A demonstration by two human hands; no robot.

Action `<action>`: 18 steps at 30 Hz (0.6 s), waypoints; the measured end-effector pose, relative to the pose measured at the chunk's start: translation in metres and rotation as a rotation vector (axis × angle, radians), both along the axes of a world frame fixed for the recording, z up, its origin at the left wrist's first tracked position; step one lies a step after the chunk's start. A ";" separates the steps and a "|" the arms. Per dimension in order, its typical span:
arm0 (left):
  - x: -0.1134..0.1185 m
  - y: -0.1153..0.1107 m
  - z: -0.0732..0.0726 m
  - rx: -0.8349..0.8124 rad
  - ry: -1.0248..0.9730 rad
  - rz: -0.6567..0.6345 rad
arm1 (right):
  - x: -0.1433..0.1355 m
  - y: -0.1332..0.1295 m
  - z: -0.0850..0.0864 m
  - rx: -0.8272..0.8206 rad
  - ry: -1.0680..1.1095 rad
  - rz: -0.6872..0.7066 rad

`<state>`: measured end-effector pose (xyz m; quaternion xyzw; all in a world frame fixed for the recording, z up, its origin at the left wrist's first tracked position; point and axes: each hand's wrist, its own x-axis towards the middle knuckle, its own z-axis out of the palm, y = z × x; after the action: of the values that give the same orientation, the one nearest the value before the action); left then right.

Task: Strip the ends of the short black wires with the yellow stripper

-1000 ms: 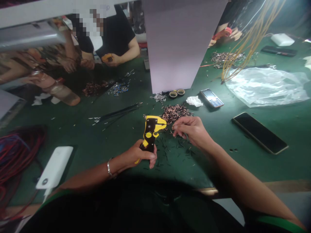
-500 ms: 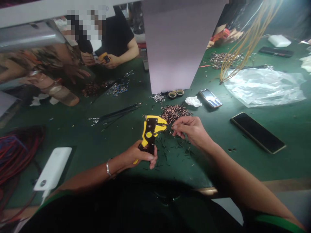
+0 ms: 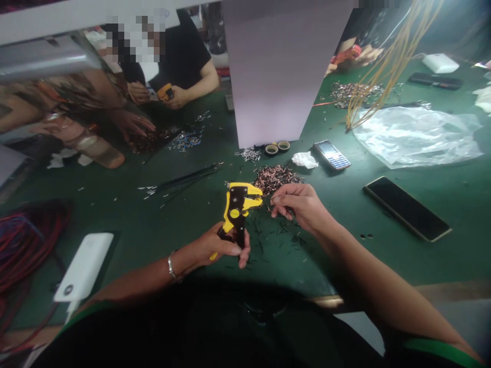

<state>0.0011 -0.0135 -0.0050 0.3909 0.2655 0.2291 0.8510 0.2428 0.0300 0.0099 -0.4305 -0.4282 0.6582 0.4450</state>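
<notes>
Wrapped round the handles of a yellow and black wire stripper (image 3: pixel 237 204) is my left hand (image 3: pixel 230 247). The tool stands upright with its jaws pointing right. Close to the jaws, my right hand (image 3: pixel 297 201) is pinched, its fingertips on something too small to make out. Behind that hand lies a pile of short copper and black wire pieces (image 3: pixel 276 179). Thin black scraps (image 3: pixel 263 235) are scattered on the green table below the jaws.
A keypad phone (image 3: pixel 332 155), white tissue (image 3: pixel 305 160) and two rings (image 3: pixel 276 148) lie beyond. At right are a dark smartphone (image 3: pixel 407 208) and plastic bag (image 3: pixel 416 135); at left, a power bank (image 3: pixel 83 267) and red cables (image 3: pixel 28 245). Other people's hands work across the table.
My hands have barely moved; the fingers of my left hand have shifted slightly on the handles. At the upper left, another person's hand has moved right, onto a dark wire pile.
</notes>
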 end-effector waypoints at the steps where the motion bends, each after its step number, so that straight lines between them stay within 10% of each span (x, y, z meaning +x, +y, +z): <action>1: 0.000 0.000 0.000 -0.001 -0.001 0.003 | 0.000 0.000 0.000 -0.003 0.006 0.008; 18: 0.002 -0.001 0.000 0.023 0.012 0.003 | -0.002 -0.002 0.001 -0.025 0.020 0.096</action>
<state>0.0029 -0.0143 -0.0052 0.4015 0.2685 0.2308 0.8447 0.2412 0.0283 0.0110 -0.4084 -0.4355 0.6884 0.4119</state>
